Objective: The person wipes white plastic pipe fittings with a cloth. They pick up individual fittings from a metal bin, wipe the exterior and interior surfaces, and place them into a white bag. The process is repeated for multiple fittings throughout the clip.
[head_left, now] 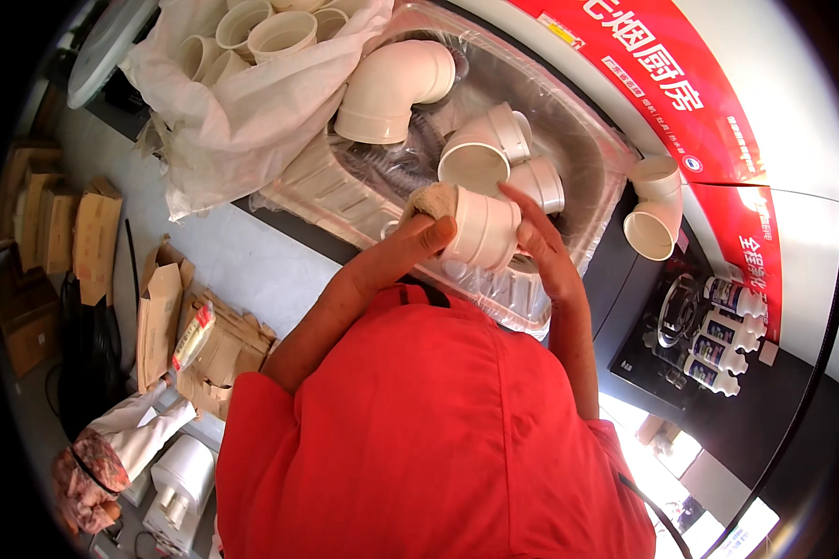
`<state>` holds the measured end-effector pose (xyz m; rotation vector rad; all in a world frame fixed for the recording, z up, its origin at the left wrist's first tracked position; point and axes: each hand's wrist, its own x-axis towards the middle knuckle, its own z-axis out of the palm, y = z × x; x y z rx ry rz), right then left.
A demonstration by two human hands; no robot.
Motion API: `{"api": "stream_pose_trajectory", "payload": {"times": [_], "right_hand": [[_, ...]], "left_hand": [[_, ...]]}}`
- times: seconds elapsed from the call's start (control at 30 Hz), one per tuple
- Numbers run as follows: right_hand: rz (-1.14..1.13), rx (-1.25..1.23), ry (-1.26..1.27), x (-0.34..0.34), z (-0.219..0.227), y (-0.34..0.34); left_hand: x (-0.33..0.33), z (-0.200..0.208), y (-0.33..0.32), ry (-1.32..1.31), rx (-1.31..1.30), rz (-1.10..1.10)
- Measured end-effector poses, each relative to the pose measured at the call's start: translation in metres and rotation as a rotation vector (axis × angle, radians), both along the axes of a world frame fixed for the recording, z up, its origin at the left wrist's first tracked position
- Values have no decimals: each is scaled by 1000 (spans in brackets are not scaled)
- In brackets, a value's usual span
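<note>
Over the near side of a plastic-wrapped sink (319, 186), a cream plastic pipe fitting (480, 228) lies sideways between my hands. My left hand (410, 244) grips its left end, with a tan cloth (433, 198) bunched against that end. My right hand (545, 244) is curled round the right end, its index finger extended along the top. Behind them in the sink rest a large elbow fitting (382, 101), a wide-mouthed fitting (480, 154) and a smaller fitting (543, 183). Part of the held fitting is hidden by my fingers and the cloth.
A white sack (238, 126) of several pipe fittings (284, 35) stands at the far left. Another elbow fitting (655, 207) sits right of the sink. Several white bottles (718, 331) stand farther right by a black cooktop (645, 359). Cardboard boxes (98, 238) lie at left.
</note>
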<state>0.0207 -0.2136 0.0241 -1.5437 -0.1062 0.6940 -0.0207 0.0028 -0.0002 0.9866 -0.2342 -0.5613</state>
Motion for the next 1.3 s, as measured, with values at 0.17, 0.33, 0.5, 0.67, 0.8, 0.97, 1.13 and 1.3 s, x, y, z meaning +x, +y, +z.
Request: {"api": "stream_pose_trajectory", "payload": {"times": [0.17, 0.33, 0.5, 0.67, 0.8, 0.97, 1.13, 1.3], "right_hand": [[66, -66, -128, -2, 10, 3], [-19, -43, 219, 1, 1, -4], [-34, -62, 13, -1, -2, -4], [41, -74, -174, -1, 11, 6], [-46, -46, 224, 7, -1, -6], [-71, -15, -67, -1, 2, 4], [-59, -65, -106, -2, 7, 4], [-152, -48, 312, -1, -14, -9]], "left_hand": [[-4, -17, -4, 231, -152, 60], [-4, -5, -4, 56, -84, -4], [-3, -4, -8, 203, -202, 104], [4, -2, -6, 151, -245, 6], [0, -7, -5, 81, -160, -39], [2, -6, -4, 142, -213, 17], [8, -9, -4, 162, -287, -2], [3, -3, -4, 29, -108, -36]]}}
